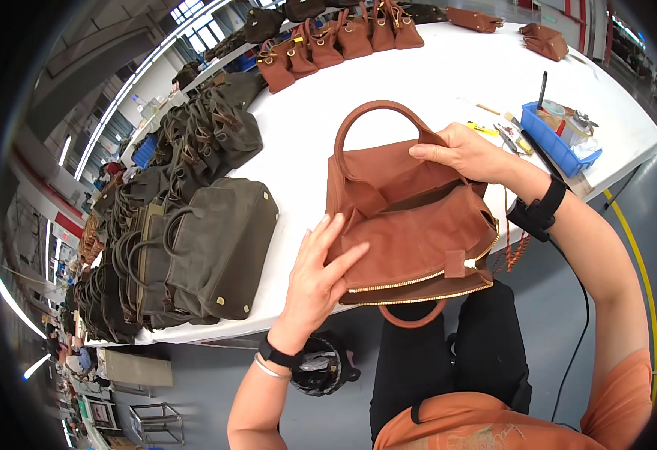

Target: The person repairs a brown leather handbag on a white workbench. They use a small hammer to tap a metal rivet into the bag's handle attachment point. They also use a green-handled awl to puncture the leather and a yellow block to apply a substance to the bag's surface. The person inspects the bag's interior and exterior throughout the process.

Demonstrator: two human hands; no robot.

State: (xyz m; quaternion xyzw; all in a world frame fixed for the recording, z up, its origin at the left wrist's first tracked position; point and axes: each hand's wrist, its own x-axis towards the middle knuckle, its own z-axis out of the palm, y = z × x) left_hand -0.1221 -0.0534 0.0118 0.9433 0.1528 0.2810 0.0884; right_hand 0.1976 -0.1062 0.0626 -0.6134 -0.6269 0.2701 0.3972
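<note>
A brown handbag (418, 232) with rolled handles and a gold zip is tilted at the near edge of the table, its mouth partly open. My right hand (467, 154) grips its upper right side near the foot of the far handle, thumb on top. Against the left end rests my left hand (317, 266), its fingers spread over the brown panel. The near handle hangs below the zip, over my lap. What lies inside the bag is mostly hidden.
Dark green handbags (219, 247) crowd the left of the white table (298, 142). Several brown bags (354, 37) line its far edge. On the right, a blue bin (557, 139) of jars and tools stands near small hand tools (508, 139). A dark basket (319, 365) is below the table.
</note>
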